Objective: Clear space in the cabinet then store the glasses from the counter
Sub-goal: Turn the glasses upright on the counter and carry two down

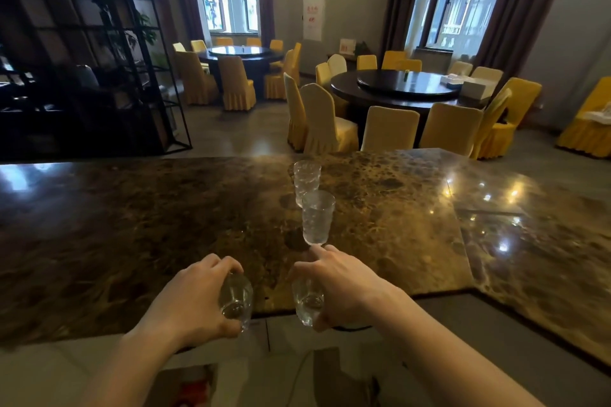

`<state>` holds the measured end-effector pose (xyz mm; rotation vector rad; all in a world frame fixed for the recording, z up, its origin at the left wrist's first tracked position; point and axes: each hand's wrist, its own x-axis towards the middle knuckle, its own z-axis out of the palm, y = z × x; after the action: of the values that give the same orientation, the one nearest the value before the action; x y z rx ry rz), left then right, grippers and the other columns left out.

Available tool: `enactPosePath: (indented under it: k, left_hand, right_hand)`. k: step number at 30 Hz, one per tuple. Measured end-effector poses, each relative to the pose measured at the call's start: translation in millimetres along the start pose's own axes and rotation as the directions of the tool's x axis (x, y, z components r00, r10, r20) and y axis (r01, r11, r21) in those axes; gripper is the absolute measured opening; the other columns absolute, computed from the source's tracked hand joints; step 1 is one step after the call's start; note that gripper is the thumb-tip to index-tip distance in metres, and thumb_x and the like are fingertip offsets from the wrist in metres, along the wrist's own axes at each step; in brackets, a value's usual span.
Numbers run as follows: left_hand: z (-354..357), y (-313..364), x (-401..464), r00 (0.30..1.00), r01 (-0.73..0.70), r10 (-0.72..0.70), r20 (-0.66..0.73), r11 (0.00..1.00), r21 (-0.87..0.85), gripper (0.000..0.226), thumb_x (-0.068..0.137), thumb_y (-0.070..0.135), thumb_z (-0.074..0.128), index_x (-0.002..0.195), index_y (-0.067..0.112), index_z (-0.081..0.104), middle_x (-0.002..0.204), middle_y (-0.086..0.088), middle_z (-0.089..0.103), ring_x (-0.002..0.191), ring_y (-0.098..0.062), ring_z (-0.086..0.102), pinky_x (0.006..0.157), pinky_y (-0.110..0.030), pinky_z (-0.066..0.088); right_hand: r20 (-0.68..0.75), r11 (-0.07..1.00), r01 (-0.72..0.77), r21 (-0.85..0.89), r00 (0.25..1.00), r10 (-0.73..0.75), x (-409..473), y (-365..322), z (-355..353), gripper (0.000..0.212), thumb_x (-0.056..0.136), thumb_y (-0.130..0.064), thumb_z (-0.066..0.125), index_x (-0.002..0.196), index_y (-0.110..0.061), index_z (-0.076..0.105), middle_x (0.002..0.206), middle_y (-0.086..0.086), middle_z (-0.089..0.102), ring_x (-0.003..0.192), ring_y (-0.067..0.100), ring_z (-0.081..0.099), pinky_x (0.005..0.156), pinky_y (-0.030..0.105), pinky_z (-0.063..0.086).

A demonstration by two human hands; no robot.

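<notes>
My left hand [195,294] grips a clear glass [235,302] from above, near the front edge of the brown marble counter [132,228]. My right hand [340,287] grips a second clear glass [307,302] the same way, and its fingertips touch the base of a third textured glass [317,218] standing upright on the counter. A fourth glass [305,177] stands just behind that one. No cabinet is in view.
The counter turns a corner at the right [529,241]. Beyond it lies a dining room with round dark tables [396,86] and yellow-covered chairs [390,129]. A black metal shelf frame [99,59] stands at the left. White floor tiles [49,367] show below the counter edge.
</notes>
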<state>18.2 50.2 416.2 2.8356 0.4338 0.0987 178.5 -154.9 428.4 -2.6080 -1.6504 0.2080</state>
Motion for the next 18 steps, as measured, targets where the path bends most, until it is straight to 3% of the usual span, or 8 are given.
enactPosePath:
  k: [7, 13, 18]
  left_hand:
    - [7.2, -18.9, -16.5, 0.999, -0.031, 0.031, 0.017, 0.999, -0.028, 0.084, 0.054, 0.063, 0.08, 0.127, 0.046, 0.042, 0.11, 0.025, 0.043, 0.1, -0.002, 0.048, 0.078, -0.016, 0.046]
    - [35.0, -41.1, -39.5, 0.995, -0.053, 0.058, 0.083, 0.996, -0.065, 0.085, 0.057, 0.063, 0.078, 0.13, 0.046, 0.039, 0.118, 0.025, 0.041, 0.11, 0.0, 0.045, 0.092, -0.022, 0.048]
    - [82.1, -60.7, -53.9, 0.988, -0.007, 0.024, 0.15, 0.994, -0.111, 0.086, 0.056, 0.059, 0.076, 0.131, 0.046, 0.038, 0.122, 0.025, 0.04, 0.115, -0.002, 0.043, 0.096, -0.026, 0.047]
  right_hand:
    - [0.035, 0.998, -0.063, 0.008, 0.997, 0.062, -3.2, -24.2, 16.6, 0.082, 0.063, -0.046, 0.087, 0.133, -0.044, 0.045, 0.116, -0.003, 0.045, 0.106, 0.019, 0.043, 0.083, 0.038, 0.053]
    - [0.081, 0.993, -0.119, 0.022, 0.99, 0.117, 0.2, -48.9, 59.1, 0.083, 0.067, -0.042, 0.086, 0.137, -0.042, 0.041, 0.124, -0.001, 0.042, 0.112, 0.021, 0.042, 0.085, 0.038, 0.053]
    - [0.101, 0.985, -0.157, 0.077, 0.984, 0.149, 1.2, -58.0, 110.9, 0.075, 0.07, -0.035, 0.081, 0.133, -0.043, 0.041, 0.123, -0.001, 0.041, 0.113, 0.022, 0.041, 0.084, 0.039, 0.054]
